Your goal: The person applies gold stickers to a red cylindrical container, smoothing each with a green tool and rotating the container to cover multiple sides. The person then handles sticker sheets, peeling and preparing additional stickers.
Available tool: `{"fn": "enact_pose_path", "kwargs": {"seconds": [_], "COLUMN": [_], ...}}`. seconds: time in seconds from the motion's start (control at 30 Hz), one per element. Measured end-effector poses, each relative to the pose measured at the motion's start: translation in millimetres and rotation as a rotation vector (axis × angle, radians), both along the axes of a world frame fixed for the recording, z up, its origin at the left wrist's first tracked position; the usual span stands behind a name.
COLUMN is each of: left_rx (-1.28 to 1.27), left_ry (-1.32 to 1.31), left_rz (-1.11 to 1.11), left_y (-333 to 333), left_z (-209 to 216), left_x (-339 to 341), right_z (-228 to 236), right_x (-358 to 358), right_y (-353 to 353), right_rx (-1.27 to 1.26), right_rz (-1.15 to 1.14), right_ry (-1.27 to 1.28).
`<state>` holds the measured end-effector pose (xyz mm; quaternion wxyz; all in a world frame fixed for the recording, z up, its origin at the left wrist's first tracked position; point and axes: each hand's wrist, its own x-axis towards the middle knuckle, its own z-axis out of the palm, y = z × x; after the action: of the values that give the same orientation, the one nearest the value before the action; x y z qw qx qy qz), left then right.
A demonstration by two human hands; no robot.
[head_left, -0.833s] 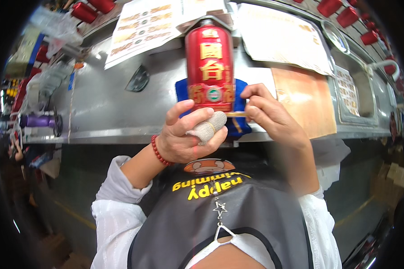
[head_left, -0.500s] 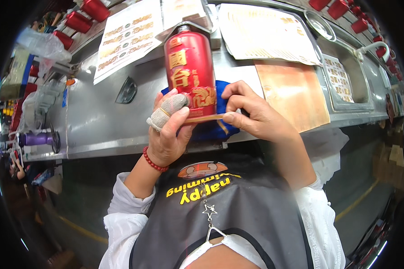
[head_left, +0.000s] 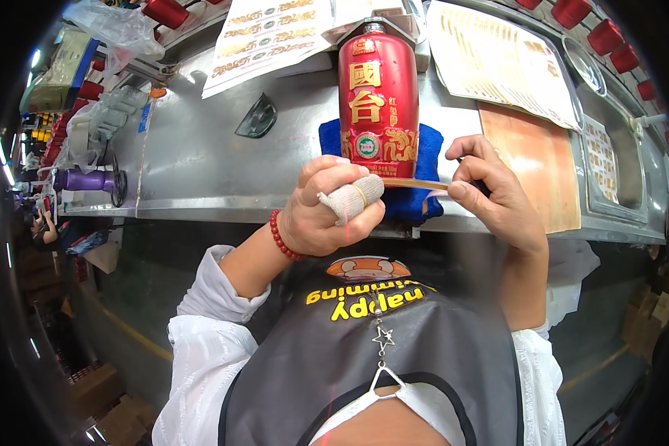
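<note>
A red bottle [head_left: 379, 97] with gold lettering, a round green-and-white emblem and gold ornament rests over a blue cloth [head_left: 430, 152], its neck pointing away from me. A narrow gold-brown strip [head_left: 416, 183] runs straight across the bottle's base. At the strip's left end, my left hand [head_left: 327, 201] is closed on it, beside the bottle's lower left edge; one finger wears a grey cloth cover held by a band. My right hand [head_left: 498, 197] pinches the strip's right end between thumb and forefinger, apart from the bottle.
White sheets with gold printed decals [head_left: 271, 37] lie at the back left, and another decal sheet [head_left: 498, 59] at the back right. A brown board [head_left: 535, 171] lies beside the sink [head_left: 624, 171]. A dark translucent scraper-like piece [head_left: 259, 119] is on the metal table [head_left: 201, 163].
The view has shifted, so the scene sits further right. My left hand has moved off the bottle's lower side to the strip's end, uncovering the emblem.
</note>
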<state>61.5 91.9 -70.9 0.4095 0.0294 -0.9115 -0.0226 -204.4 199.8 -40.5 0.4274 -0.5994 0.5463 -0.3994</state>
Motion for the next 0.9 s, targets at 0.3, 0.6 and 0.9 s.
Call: {"fn": "enact_pose_path", "kwargs": {"seconds": [0.3,0.6,0.9], "left_rx": [0.011,-0.153,-0.195], "left_ry": [0.0,-0.064,-0.114], "left_rz": [0.014,0.033,-0.03], "left_y": [-4,-7,-13], "left_z": [-11,-13,0], "left_x": [6,-8,-18], "right_z": [6,-17,-13], "right_x": [-8,-11,-13], "right_y": [5,1,2], "right_rx": [-0.048,-0.021,0.008], "right_rz": [0.049,0.007,0.026], "right_ry": [0.021,0.022,0.025]}}
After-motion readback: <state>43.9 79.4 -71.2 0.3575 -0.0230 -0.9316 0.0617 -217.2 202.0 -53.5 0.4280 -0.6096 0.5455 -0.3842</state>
